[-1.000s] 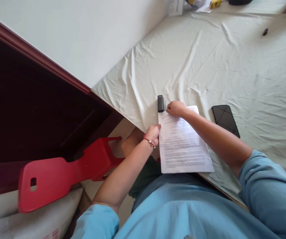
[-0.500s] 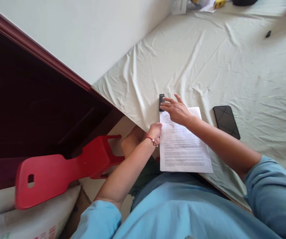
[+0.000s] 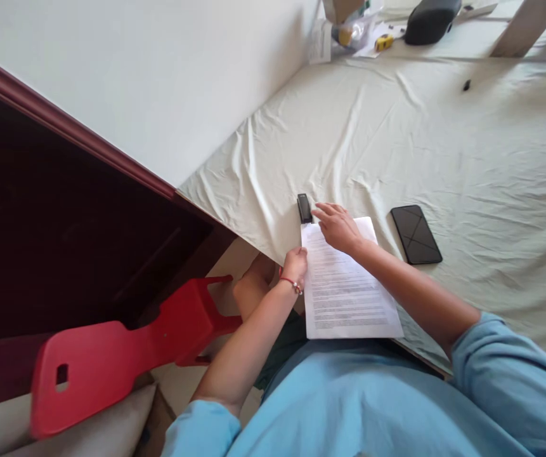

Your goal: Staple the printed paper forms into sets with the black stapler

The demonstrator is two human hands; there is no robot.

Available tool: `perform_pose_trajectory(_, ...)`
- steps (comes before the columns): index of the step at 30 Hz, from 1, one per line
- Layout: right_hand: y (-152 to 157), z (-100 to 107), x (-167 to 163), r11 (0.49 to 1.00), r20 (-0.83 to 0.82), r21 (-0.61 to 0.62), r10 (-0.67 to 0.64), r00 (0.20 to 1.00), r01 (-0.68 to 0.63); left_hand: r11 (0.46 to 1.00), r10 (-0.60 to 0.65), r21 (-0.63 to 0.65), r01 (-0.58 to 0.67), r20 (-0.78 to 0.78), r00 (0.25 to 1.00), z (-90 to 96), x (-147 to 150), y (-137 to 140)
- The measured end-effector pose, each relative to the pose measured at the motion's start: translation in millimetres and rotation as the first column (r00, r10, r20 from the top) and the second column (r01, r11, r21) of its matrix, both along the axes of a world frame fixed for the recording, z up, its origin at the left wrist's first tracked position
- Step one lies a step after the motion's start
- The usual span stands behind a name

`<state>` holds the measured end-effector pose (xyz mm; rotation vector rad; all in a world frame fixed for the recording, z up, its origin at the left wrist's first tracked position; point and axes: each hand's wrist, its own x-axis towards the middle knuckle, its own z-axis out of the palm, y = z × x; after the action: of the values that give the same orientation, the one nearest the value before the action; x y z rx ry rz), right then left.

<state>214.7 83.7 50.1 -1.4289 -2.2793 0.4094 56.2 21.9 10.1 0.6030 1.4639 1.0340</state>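
- A red plastic chair [image 3: 111, 355] stands left of the cloth-covered tabletop [image 3: 444, 146].
- The left hand [image 3: 295, 263] pinches the left margin of the printed sheets [image 3: 349, 292] at the tabletop's near edge.
- A black stapler [image 3: 304, 208] sits at the sheets' top-left corner.
- The right hand [image 3: 338, 225], a fist a second ago, now rests loosely open on the sheets, holding nothing, fingers [image 3: 323, 209] just beside the stapler.
- A dark phone [image 3: 416, 233] lies to the right.
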Motion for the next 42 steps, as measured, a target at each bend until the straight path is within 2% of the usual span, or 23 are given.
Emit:
perform_pose_trajectory(2,-15.9,-1.0,16.9,0.982,-0.044,0.011,-0.187,0.981,0.188,0.999,-0.018,0.039,0.02,-0.053,0.998,-2.7,-2.9,-9.2)
perform_pose_trajectory(5,-46.9,-7.1,45.5,0.899,-0.104,0.016,-0.434,0.895,0.438,0.987,-0.043,0.145,0.068,-0.171,0.984,-9.1,-7.8,-21.7)
perform_pose_trajectory(7,-66.4,-12.8,61.9,0.842,-0.134,-0.024,-0.537,0.833,0.539,0.974,-0.048,0.207,0.091,-0.203,0.978,-13.1,-9.9,-27.9)
perform_pose_trajectory(9,-81.1,-18.4,73.8,0.806,-0.153,-0.145,-0.591,0.792,0.573,0.964,-0.034,0.252,0.084,-0.197,0.98,-15.4,-10.7,-32.4)
perform_pose_trajectory(12,-92.5,-26.5,83.7,0.798,-0.23,-0.311,-0.59,0.774,0.516,0.957,0.009,0.287,0.041,-0.17,0.985,-15.8,-10.9,-35.9)
perform_pose_trajectory(16,-97.2,-37.9,87.4,0.835,-0.469,-0.466,-0.513,0.719,0.292,0.92,0.027,0.389,0.048,-0.186,0.982,-14.0,-15.7,-34.9)
perform_pose_trajectory(18,-99.5,-43.0,88.0,0.838,-0.507,-0.483,-0.505,0.698,0.256,0.904,0.026,0.424,0.062,-0.198,0.98,-12.2,-19.6,-34.2)
perform_pose_trajectory(20,-102.0,-46.8,88.7,0.842,-0.537,-0.472,-0.509,0.673,0.26,0.899,-0.01,0.432,0.071,-0.141,0.99,-8.8,-22.1,-35.8)
perform_pose_trajectory(23,-104.2,-50.4,89.5,0.834,-0.655,-0.509,-0.535,0.534,0.212,0.908,-0.111,0.403,0.111,-0.025,0.994,-1.0,-21.5,-43.1)
perform_pose_trajectory(25,-103.9,-51.6,89.8,0.824,-0.714,-0.535,-0.559,0.422,0.186,0.92,-0.195,0.344,0.19,-0.02,0.981,3.6,-19.9,-48.8)
perform_pose_trajectory(27,-102.6,-51.8,89.9,0.817,-0.733,-0.546,-0.573,0.367,0.184,0.932,-0.241,0.262,0.25,-0.067,0.968,5.3,-19.2,-52.3)
perform_pose_trajectory(29,-101.5,-50.8,89.5,0.817,-0.727,-0.541,-0.573,0.379,0.198,0.933,-0.252,0.218,0.286,-0.17,0.953,3.6,-20.0,-52.4)
perform_pose_trajectory(33,-101.7,-46.0,87.7,0.822,-0.699,-0.502,-0.569,0.433,0.27,0.886,-0.271,0.281,0.369,-0.333,0.903,-5.3,-25.1,-46.5)
perform_pose_trajectory(37,-102.2,-42.1,87.2,0.826,-0.701,-0.488,-0.563,0.438,0.282,0.877,-0.239,0.329,0.35,-0.334,0.912,-12.0,-30.3,-43.6)
perform_pose_trajectory(42,-100.4,-43.2,87.9,0.838,-0.677,-0.46,-0.545,0.494,0.295,0.891,-0.205,0.341,0.301,-0.29,0.935,-11.7,-30.1,-45.6)
